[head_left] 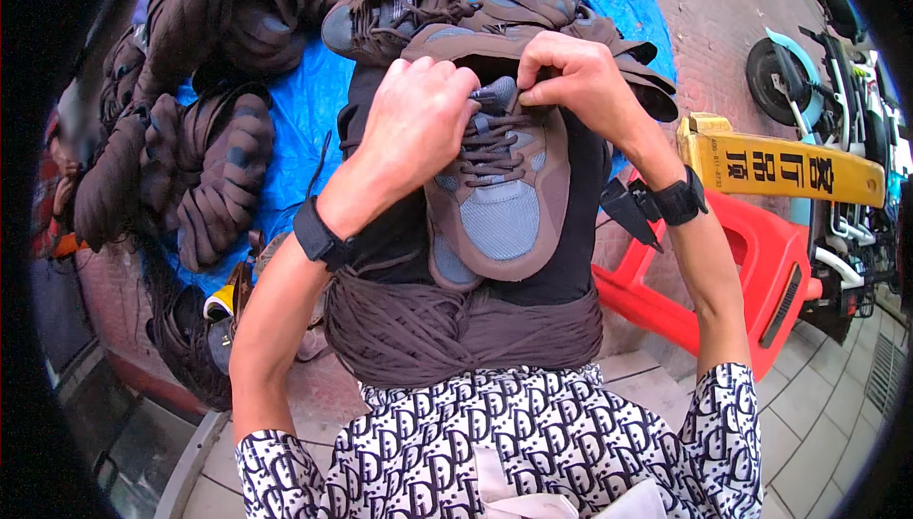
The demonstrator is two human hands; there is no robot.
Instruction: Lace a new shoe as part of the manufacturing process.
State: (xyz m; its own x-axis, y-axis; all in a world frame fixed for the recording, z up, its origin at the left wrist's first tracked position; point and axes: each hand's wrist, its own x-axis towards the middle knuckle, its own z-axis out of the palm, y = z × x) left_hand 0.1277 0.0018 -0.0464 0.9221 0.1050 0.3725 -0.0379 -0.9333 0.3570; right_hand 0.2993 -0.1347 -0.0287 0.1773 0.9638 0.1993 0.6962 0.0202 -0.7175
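Note:
A brown shoe upper (499,219) with blue-grey mesh lies across my lap, toe toward me, its dark laces (493,153) threaded part of the way up. Under it a second upper (451,268) pokes out at the left. My left hand (414,124) is closed at the tongue's left side, gripping a dark lace by its end. On the other side my right hand (575,86) pinches the upper's eyelet edge near the top; whether a lace is also in those fingers is hidden. A thick bundle of brown laces (466,329) rests across my lap, nearest my body.
More laced uppers (395,10) lie just beyond my hands. Stacked brown uppers (223,167) fill a blue tarp (304,148) at the left. To the right stand a red plastic stool (694,276), a yellow barrier (789,162) and parked two-wheelers (785,77).

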